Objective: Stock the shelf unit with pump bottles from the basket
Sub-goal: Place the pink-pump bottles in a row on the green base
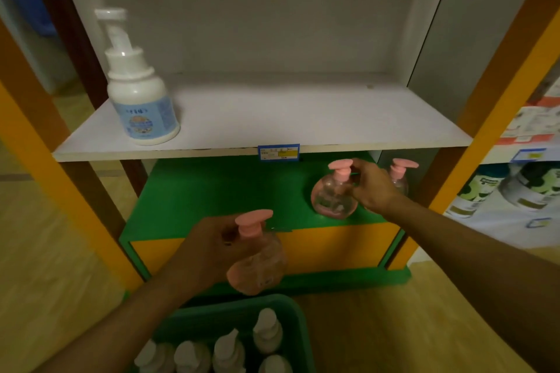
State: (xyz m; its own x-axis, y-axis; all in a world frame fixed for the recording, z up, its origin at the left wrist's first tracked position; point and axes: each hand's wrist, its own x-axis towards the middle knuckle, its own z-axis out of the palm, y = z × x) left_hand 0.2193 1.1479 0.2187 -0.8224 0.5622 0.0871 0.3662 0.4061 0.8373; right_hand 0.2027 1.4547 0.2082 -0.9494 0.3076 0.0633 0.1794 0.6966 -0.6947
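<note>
I have a clear pink-pump bottle (pixel 257 254) in my left hand (pixel 209 248), fingers clamped around its neck and shoulder, held above the green basket (pixel 298 330) in front of the green lower shelf (pixel 218 194). My right hand (pixel 371 186) has its fingers closed on a second pink-pump bottle (pixel 333 191) standing there, beside a third (pixel 400 174). I'd set mine upright just left of those, pump facing out, base flat before letting go.

white shelf (pixel 272 118) with white pump bottle (pixel 141 100), green shelf (pixel 212 191) with two pink-pump bottles (pixel 333 194)
</note>
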